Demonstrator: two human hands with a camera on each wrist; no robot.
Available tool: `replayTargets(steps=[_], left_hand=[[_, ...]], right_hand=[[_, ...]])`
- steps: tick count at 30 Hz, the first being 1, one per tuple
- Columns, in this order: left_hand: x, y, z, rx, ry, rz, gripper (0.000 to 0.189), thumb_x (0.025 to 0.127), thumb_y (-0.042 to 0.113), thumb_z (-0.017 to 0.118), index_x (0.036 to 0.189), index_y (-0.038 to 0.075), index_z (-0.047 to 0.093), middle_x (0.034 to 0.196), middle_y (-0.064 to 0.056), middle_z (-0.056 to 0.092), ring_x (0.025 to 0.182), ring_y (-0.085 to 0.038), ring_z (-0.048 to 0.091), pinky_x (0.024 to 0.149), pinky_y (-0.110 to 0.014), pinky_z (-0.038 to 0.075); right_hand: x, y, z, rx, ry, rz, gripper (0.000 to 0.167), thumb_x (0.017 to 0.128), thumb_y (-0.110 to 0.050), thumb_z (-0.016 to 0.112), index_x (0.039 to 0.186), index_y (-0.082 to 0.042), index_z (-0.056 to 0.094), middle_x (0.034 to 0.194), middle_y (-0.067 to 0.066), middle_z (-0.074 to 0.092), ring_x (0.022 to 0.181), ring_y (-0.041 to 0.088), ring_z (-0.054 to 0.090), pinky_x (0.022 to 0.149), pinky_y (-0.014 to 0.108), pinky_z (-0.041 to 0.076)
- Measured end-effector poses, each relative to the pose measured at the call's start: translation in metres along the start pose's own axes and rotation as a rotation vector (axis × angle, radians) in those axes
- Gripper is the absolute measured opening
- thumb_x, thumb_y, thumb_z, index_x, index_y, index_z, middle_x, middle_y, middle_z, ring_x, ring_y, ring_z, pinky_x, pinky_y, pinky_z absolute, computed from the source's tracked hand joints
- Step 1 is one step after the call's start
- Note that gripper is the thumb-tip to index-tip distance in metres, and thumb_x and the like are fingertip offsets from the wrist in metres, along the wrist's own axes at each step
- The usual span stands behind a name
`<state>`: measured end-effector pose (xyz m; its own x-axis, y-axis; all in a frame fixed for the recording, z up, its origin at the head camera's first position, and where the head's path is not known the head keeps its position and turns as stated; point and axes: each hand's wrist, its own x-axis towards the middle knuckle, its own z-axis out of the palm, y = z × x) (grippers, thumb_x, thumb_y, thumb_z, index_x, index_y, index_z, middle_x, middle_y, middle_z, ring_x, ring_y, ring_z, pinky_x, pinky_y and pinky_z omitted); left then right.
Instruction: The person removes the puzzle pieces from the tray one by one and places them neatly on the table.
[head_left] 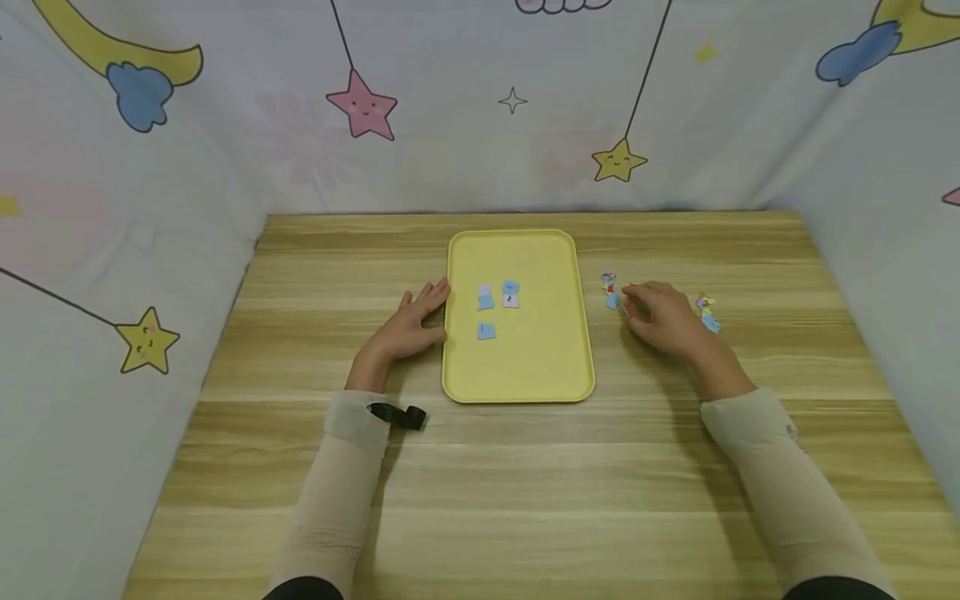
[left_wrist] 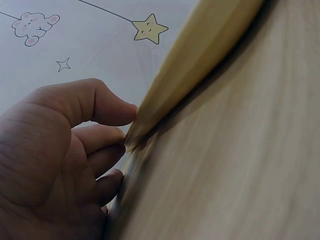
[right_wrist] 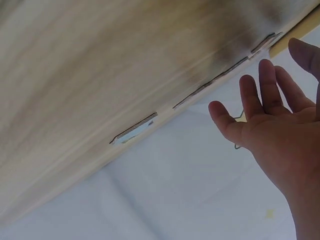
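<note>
My left hand (head_left: 408, 327) rests against the left edge of a yellow tray (head_left: 551, 358), thumb and fingertips touching its rim; the left wrist view shows this contact close up. Three small blue and white paper pieces lie in the tray, among them a lone blue piece (head_left: 487, 331). To the right of the tray my right hand (head_left: 660, 317) hovers low over the table, its fingers apart and relaxed in the right wrist view. Just left of its fingertips lies a colourful piece (head_left: 610, 292). A bit of orange-red shows by the fingertips, mostly hidden by the hand.
Another colourful cut-out piece (head_left: 707, 312) lies right of my right hand. The wood-grain table (head_left: 510, 492) is bordered by a white curtain (head_left: 450, 175) printed with stars and moons. A black strap (head_left: 397, 415) sits at the left cuff.
</note>
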<state>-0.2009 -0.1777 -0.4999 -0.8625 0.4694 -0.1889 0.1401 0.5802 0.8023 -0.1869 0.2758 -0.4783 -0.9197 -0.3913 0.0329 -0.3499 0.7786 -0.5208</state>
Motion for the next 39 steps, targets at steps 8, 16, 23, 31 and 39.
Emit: replayTargets(steps=[8,16,23,31,39], left_hand=[[-0.002,0.0,-0.001,0.008,0.004,0.008,0.086,0.092,0.012,0.063,0.168,0.007,0.022,0.176,-0.001,0.013,0.163,-0.022,0.002,0.128,-0.038,-0.015],[-0.002,0.001,-0.001,0.0,0.002,0.007,0.087,0.092,0.012,0.063,0.168,0.007,0.022,0.176,-0.001,0.013,0.163,-0.021,0.002,0.128,-0.038,-0.014],[-0.003,0.001,-0.001,0.006,0.002,0.015,0.087,0.092,0.013,0.063,0.168,0.007,0.021,0.177,-0.002,0.012,0.163,-0.023,0.002,0.128,-0.039,-0.014],[-0.004,-0.001,0.001,0.005,0.004,0.008,0.086,0.092,0.013,0.063,0.168,0.008,0.022,0.176,0.0,0.013,0.163,-0.022,0.002,0.128,-0.04,-0.014],[-0.005,0.001,0.001,0.005,0.004,0.013,0.087,0.091,0.013,0.063,0.168,0.007,0.023,0.176,-0.002,0.013,0.163,-0.023,0.002,0.129,-0.041,-0.014]], right_hand=[[0.005,-0.008,0.0,0.181,0.031,0.025,0.041,0.099,-0.001,0.064,0.137,0.014,0.06,0.135,0.033,0.062,0.126,0.05,0.057,0.108,0.063,0.046],[0.019,-0.019,0.006,0.282,0.007,0.007,0.043,0.1,0.0,0.062,0.14,0.015,0.054,0.145,0.033,0.055,0.139,0.053,0.046,0.113,0.067,0.04],[0.03,-0.036,0.013,0.292,0.014,-0.006,0.048,0.097,0.0,0.061,0.143,0.011,0.054,0.142,0.03,0.058,0.134,0.049,0.051,0.113,0.064,0.039],[0.043,-0.054,0.022,0.309,-0.045,-0.003,0.047,0.1,-0.006,0.067,0.142,0.011,0.055,0.145,0.028,0.057,0.142,0.045,0.045,0.119,0.061,0.034],[0.059,-0.072,0.036,0.251,-0.099,-0.098,0.05,0.099,-0.011,0.068,0.142,0.012,0.055,0.143,0.028,0.059,0.142,0.045,0.045,0.121,0.058,0.032]])
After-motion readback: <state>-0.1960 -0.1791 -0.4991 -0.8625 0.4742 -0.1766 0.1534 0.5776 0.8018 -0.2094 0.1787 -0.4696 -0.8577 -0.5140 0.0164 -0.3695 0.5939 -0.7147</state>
